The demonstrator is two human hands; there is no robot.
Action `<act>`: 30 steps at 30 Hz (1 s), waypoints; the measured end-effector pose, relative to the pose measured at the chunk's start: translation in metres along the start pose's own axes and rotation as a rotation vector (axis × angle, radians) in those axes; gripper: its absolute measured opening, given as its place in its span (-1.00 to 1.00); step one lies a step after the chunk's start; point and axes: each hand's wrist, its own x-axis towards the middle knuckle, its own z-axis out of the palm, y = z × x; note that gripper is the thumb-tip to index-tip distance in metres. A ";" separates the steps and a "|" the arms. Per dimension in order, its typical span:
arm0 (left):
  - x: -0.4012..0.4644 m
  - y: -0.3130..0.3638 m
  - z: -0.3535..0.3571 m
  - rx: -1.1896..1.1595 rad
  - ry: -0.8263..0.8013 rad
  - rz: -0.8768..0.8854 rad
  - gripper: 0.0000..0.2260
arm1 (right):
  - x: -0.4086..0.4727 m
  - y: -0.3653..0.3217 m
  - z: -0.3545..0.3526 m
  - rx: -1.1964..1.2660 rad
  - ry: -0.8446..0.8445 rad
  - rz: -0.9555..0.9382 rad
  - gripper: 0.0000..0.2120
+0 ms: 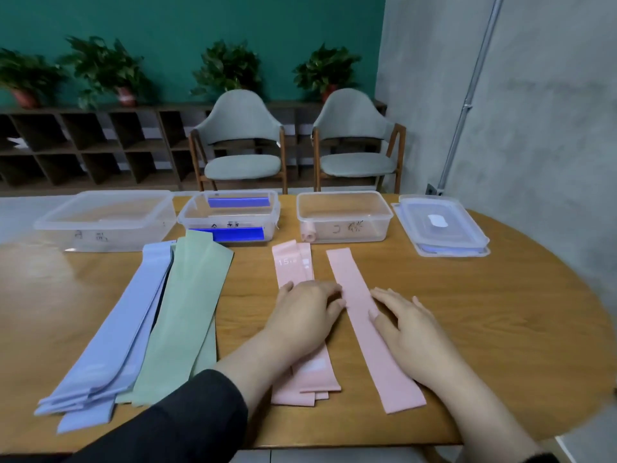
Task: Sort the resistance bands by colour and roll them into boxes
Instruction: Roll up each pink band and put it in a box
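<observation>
Both hands lie flat with fingers straight: the left hand (pixel 309 304) on the pink pile (pixel 302 332), the right hand (pixel 405 324) touching a single pink band (pixel 374 329). Leftward, green bands (pixel 187 315) and lilac bands (pixel 110 342) lie on the wooden table (pixel 484 329). Farther off stand three clear boxes (pixel 344 217), stacked lids (pixel 440 225), then two grey chairs (pixel 242 142) and a green wall.

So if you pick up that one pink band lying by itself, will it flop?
Probably yes: the single pink band lies thin and flat on the table, so it looks floppy and light. Being flat, it shouldn't roll away.
</observation>
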 end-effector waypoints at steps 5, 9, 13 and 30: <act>0.013 0.009 0.006 0.072 -0.118 0.007 -0.63 | 0.001 0.001 0.001 -0.035 -0.029 -0.051 -0.57; 0.000 0.013 0.004 0.037 -0.029 0.036 -0.64 | -0.005 0.000 -0.002 0.011 -0.021 -0.057 -0.58; -0.036 0.020 -0.003 -0.061 0.087 0.180 -0.83 | -0.024 -0.001 -0.021 0.196 0.009 -0.171 -0.84; -0.090 0.037 0.008 0.049 -0.128 0.460 -0.86 | -0.050 0.019 -0.051 0.111 -0.522 -0.291 -0.93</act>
